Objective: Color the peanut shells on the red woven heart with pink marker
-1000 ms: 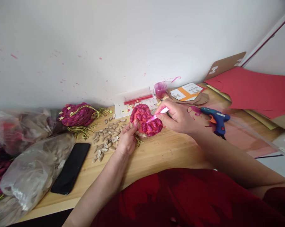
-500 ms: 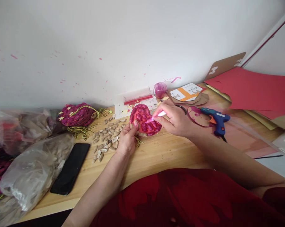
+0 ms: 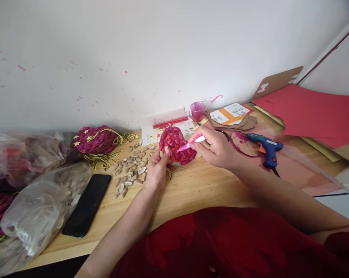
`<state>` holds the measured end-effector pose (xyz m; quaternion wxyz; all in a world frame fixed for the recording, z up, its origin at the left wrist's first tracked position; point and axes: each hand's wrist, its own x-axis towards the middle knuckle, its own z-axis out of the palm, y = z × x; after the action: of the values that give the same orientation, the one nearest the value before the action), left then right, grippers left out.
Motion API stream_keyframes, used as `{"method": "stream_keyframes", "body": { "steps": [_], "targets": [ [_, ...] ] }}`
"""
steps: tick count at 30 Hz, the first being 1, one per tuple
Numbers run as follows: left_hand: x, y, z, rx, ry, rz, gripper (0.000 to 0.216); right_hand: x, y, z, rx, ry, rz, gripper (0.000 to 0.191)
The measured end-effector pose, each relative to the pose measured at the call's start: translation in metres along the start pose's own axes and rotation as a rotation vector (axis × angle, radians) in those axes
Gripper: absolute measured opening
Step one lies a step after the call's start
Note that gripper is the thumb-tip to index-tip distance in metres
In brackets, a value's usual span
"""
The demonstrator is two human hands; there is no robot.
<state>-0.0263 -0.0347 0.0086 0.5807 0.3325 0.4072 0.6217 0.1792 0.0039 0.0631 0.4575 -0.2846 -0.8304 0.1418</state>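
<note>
My left hand (image 3: 157,166) grips the left edge of a red disc (image 3: 178,141) covered with magenta-painted peanut shells, thumb on its front. The disc is tilted up toward me above the table. In my right hand (image 3: 213,148) is a white-handled paintbrush (image 3: 198,139), its pink tip touching the shells near the middle of the disc. Fingers and thumb close round the brush handle. Loose, unpainted peanut shells (image 3: 134,166) lie on the wooden table just left of my left hand.
A black phone (image 3: 87,204) and plastic bags of shells (image 3: 47,204) lie at left, near finished magenta pieces (image 3: 95,141) with yellow stars. Behind my hands stands a pink-stained cup (image 3: 198,111). At right are a blue glue gun (image 3: 268,146) and red paper (image 3: 316,112).
The brush tip has shifted slightly over the shells, and the disc has tilted a little. Both hands keep their hold. The whole view has moved slightly.
</note>
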Motion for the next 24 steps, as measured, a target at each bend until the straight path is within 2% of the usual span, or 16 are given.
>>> {"method": "stream_keyframes", "body": {
  "steps": [14,24],
  "targets": [
    [-0.003,0.000,-0.005,0.309,0.028,0.134,0.046,0.001,-0.005,0.001,-0.086,0.025,-0.056,0.007],
    [0.000,-0.006,-0.011,0.395,-0.034,0.168,0.040,0.000,-0.009,0.002,-0.103,-0.060,-0.058,0.008]
  ]
}}
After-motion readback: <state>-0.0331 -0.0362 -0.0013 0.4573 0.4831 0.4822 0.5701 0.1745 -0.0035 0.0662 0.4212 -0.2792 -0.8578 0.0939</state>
